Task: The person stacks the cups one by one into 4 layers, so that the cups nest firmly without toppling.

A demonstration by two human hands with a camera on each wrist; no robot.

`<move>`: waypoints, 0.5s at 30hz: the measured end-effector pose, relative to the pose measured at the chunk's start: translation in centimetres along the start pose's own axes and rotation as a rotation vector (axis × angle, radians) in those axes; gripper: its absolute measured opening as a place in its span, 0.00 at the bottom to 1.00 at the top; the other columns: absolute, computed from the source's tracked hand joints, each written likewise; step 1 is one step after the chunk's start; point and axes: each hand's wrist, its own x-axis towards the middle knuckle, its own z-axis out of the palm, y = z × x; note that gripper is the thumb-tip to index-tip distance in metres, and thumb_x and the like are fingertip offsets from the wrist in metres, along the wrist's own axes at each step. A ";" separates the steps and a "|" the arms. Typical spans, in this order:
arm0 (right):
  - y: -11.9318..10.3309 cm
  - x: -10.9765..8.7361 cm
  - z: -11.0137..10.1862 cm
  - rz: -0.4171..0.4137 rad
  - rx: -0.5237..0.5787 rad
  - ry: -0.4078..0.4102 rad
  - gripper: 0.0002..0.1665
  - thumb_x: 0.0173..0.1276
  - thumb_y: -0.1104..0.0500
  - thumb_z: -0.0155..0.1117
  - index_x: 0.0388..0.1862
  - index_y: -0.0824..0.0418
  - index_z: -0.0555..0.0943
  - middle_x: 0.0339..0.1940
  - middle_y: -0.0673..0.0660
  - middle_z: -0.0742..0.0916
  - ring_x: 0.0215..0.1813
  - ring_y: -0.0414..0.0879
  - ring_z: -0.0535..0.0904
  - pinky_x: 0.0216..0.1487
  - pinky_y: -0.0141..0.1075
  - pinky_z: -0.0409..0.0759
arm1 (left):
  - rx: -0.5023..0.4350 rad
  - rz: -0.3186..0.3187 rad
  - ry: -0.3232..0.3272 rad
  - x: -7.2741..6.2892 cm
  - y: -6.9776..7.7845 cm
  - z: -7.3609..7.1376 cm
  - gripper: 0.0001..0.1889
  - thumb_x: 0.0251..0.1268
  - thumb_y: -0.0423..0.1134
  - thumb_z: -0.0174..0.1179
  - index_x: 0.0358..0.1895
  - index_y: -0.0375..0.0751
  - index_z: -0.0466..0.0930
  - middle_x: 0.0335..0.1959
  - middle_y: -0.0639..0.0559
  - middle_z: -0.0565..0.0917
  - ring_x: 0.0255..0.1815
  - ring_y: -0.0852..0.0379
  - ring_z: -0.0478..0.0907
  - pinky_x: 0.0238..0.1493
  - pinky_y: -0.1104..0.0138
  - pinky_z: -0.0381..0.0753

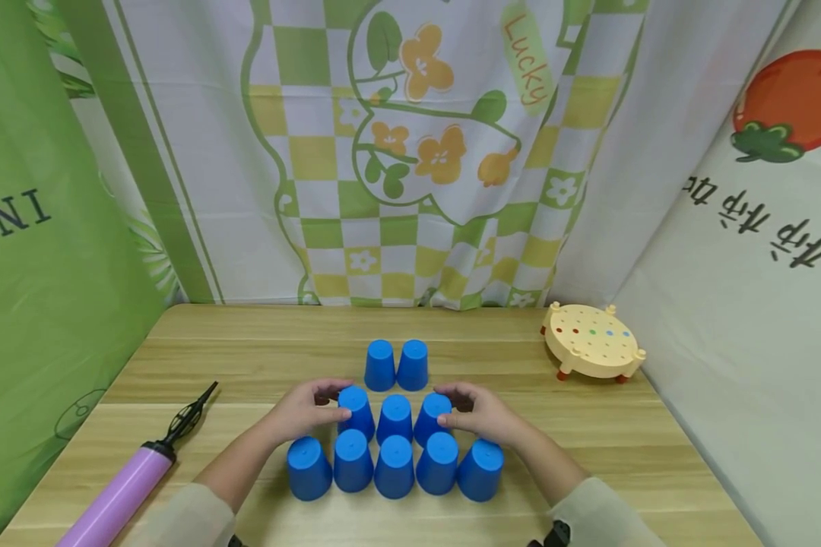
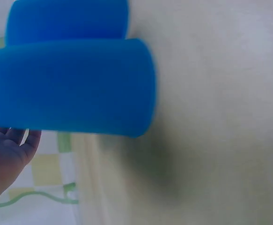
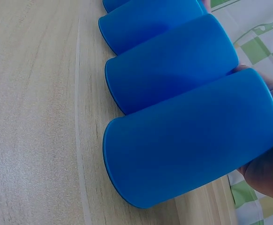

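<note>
Blue cups stand upside down on the wooden table in three rows. Several make up the front row, with a middle cup (image 1: 394, 467). Behind them comes a row of three, and two more, including a back cup (image 1: 379, 365), stand side by side farther away. My left hand (image 1: 304, 409) grips the left cup (image 1: 357, 412) of the middle row, thumb on its near side. At that row's other end, my right hand (image 1: 484, 414) holds the right cup (image 1: 432, 419). Between these two is a centre cup (image 1: 394, 419). Front cups partly hide the hands in both wrist views.
A purple hand pump (image 1: 126, 490) with a black nozzle lies at the left of the table (image 1: 274, 334). A round cream pegged stand (image 1: 591, 342) sits at the back right. Printed curtains (image 1: 438, 251) hang behind the table and along both sides.
</note>
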 end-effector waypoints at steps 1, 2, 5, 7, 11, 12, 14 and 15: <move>0.0 0.0 0.0 0.001 -0.004 0.000 0.31 0.65 0.49 0.69 0.64 0.59 0.75 0.60 0.58 0.82 0.62 0.54 0.77 0.64 0.53 0.75 | -0.002 -0.002 0.006 0.0 0.2 -0.3 0.28 0.62 0.48 0.67 0.63 0.40 0.76 0.57 0.45 0.82 0.59 0.45 0.77 0.64 0.47 0.75; 0.0 0.0 0.0 0.002 -0.006 0.000 0.31 0.65 0.49 0.69 0.64 0.59 0.75 0.60 0.58 0.83 0.61 0.54 0.77 0.64 0.53 0.75 | -0.002 0.002 0.014 0.0 0.4 -0.6 0.29 0.62 0.48 0.67 0.64 0.40 0.75 0.57 0.44 0.82 0.59 0.45 0.77 0.64 0.47 0.75; -0.1 0.1 0.0 0.008 -0.012 0.003 0.32 0.65 0.49 0.69 0.64 0.59 0.75 0.60 0.57 0.83 0.61 0.53 0.77 0.64 0.52 0.75 | -0.010 0.032 0.038 0.3 1.0 -1.8 0.29 0.64 0.47 0.66 0.65 0.37 0.73 0.59 0.41 0.81 0.60 0.42 0.76 0.64 0.47 0.75; -0.1 0.1 0.0 0.010 -0.012 0.003 0.32 0.65 0.49 0.69 0.65 0.59 0.75 0.59 0.57 0.83 0.61 0.53 0.77 0.64 0.52 0.75 | -0.006 0.050 0.064 0.6 1.4 -2.6 0.29 0.64 0.46 0.65 0.66 0.36 0.73 0.59 0.39 0.80 0.60 0.41 0.76 0.62 0.48 0.76; 0.0 0.1 0.0 0.012 -0.014 0.003 0.31 0.65 0.49 0.69 0.64 0.59 0.75 0.59 0.57 0.83 0.60 0.52 0.77 0.64 0.52 0.75 | 0.001 0.055 0.119 1.8 1.9 -3.8 0.30 0.65 0.46 0.65 0.66 0.36 0.72 0.59 0.37 0.80 0.59 0.40 0.77 0.59 0.51 0.80; 0.0 0.1 0.0 0.012 -0.015 0.003 0.31 0.65 0.49 0.69 0.64 0.59 0.76 0.59 0.57 0.83 0.60 0.52 0.77 0.64 0.52 0.76 | -0.003 0.048 0.130 2.1 2.0 -3.9 0.30 0.65 0.46 0.65 0.67 0.36 0.71 0.59 0.37 0.80 0.60 0.40 0.77 0.58 0.51 0.80; 0.0 0.1 0.0 0.010 -0.019 0.005 0.32 0.65 0.48 0.69 0.64 0.59 0.76 0.59 0.57 0.83 0.60 0.52 0.77 0.64 0.52 0.76 | -0.006 0.030 0.142 2.8 1.9 -4.2 0.30 0.65 0.46 0.65 0.67 0.36 0.70 0.60 0.36 0.79 0.60 0.39 0.77 0.57 0.52 0.81; -0.1 0.1 0.0 0.008 -0.019 0.004 0.32 0.65 0.49 0.69 0.65 0.59 0.75 0.59 0.57 0.83 0.60 0.52 0.77 0.64 0.52 0.76 | -0.008 0.015 0.146 3.2 1.7 -4.2 0.31 0.65 0.46 0.64 0.68 0.37 0.70 0.61 0.36 0.78 0.61 0.39 0.76 0.57 0.52 0.81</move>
